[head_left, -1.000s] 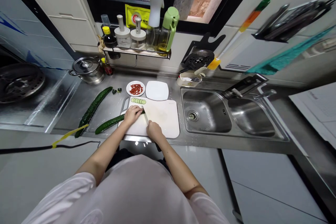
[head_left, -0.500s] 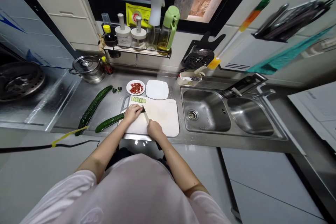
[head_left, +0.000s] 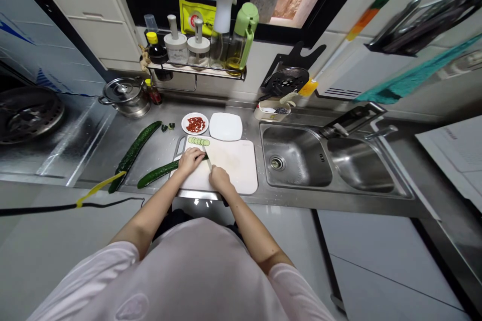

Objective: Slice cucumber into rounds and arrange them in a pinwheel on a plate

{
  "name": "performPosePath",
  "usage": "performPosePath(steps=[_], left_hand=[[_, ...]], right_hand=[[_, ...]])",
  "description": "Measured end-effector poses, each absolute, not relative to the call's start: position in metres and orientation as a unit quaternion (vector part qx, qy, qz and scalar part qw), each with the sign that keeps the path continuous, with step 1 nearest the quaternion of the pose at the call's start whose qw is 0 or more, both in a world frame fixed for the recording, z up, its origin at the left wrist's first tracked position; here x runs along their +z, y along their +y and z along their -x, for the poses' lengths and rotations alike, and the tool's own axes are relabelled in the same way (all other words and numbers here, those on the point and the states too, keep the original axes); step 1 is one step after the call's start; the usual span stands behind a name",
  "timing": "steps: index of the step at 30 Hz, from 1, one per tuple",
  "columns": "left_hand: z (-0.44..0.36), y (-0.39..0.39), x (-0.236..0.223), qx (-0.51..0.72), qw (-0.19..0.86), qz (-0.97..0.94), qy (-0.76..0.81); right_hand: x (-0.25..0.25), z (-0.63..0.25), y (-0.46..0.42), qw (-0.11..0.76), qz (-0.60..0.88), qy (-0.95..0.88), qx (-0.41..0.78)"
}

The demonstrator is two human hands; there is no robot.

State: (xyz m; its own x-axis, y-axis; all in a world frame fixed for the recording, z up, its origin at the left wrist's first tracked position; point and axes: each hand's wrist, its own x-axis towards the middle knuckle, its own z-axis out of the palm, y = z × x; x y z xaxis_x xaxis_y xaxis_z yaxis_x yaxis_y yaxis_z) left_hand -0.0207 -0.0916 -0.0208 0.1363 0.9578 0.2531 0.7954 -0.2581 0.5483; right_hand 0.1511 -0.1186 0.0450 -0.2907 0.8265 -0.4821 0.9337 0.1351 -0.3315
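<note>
My left hand [head_left: 191, 161] is closed over a long green cucumber [head_left: 158, 174], pressing it against the white cutting board [head_left: 239, 168]. The cucumber's far end sticks out to the left past the board. In my right hand [head_left: 220, 179] is a kitchen knife [head_left: 208, 161], its blade at the cucumber's right end beside my left fingertips. Several thin cucumber slices [head_left: 198, 141] lie in an overlapping row along the board's upper left. A second whole cucumber [head_left: 136, 153] rests on the steel counter at the left, with small cut-off ends [head_left: 167, 127] near its tip.
Behind the board stand a plate of chopped red pieces [head_left: 195, 123] and a white square plate [head_left: 226, 126]. To the right is a double sink [head_left: 297, 158]. A lidded pot [head_left: 126, 97] sits at the back left, below a wall rack [head_left: 198, 70] of bottles and jars.
My right hand and the knife have shifted slightly left toward my left fingers. My left hand keeps hold of the cucumber in nearly the same spot.
</note>
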Motion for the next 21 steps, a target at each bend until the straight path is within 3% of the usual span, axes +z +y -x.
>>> performPosePath(steps=[21], left_hand=[[0.021, -0.091, -0.024, 0.284, 0.144, -0.738, 0.596]], right_hand=[[0.039, -0.153, -0.122, 0.101, -0.589, 0.748, -0.290]])
